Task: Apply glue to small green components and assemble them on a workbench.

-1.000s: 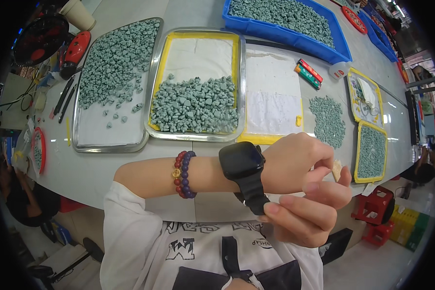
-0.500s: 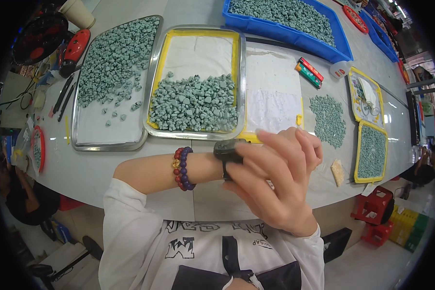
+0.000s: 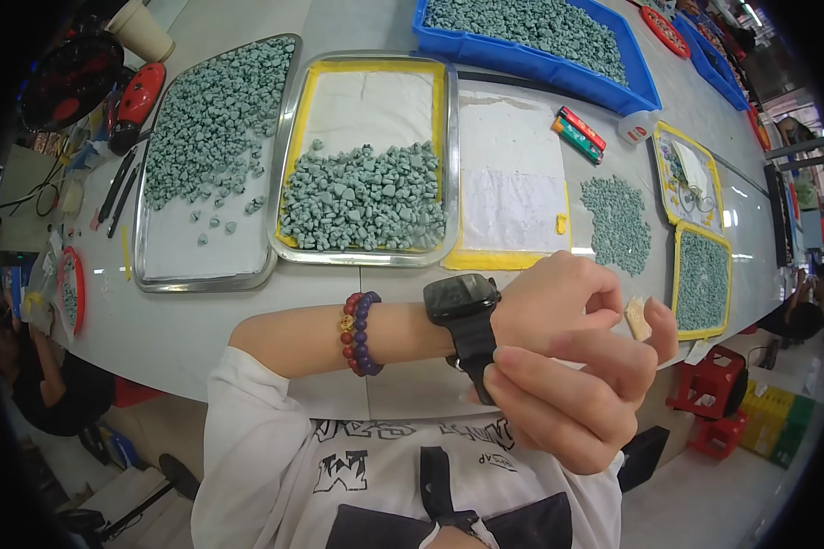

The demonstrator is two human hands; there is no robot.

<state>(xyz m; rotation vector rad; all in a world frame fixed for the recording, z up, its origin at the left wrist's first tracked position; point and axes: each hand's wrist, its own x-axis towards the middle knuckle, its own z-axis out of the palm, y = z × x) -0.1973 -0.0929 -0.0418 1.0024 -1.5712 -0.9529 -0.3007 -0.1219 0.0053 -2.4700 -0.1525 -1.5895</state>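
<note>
My left forearm lies across the front of the table, wearing a black smartwatch [image 3: 460, 296] with a dark screen and a beaded bracelet [image 3: 362, 333] of red and purple beads. My left hand [image 3: 558, 295] is loosely closed, fingers curled in, and nothing shows in it. Below it, my right hand [image 3: 579, 395] pinches the black watch strap [image 3: 475, 355] at the near side of the wrist. Its fingertips press on the band, and another finger is raised. The strap's underside is hidden. Behind the arms, a metal tray [image 3: 452, 183] lined in yellow holds green stone chips [image 3: 362, 199].
Another metal tray [image 3: 201, 285] with green stones lies at the left. A blue bin [image 3: 531, 66] of stones stands at the back. Lighters [image 3: 579, 134], a loose stone patch [image 3: 616, 224] and yellow-rimmed trays [image 3: 702, 282] are at the right. A red fan [image 3: 137, 102] stands far left.
My right hand has come off the back of my left hand and down to the watch strap, where it now pinches. The watch face and my left hand have come into clear view.
</note>
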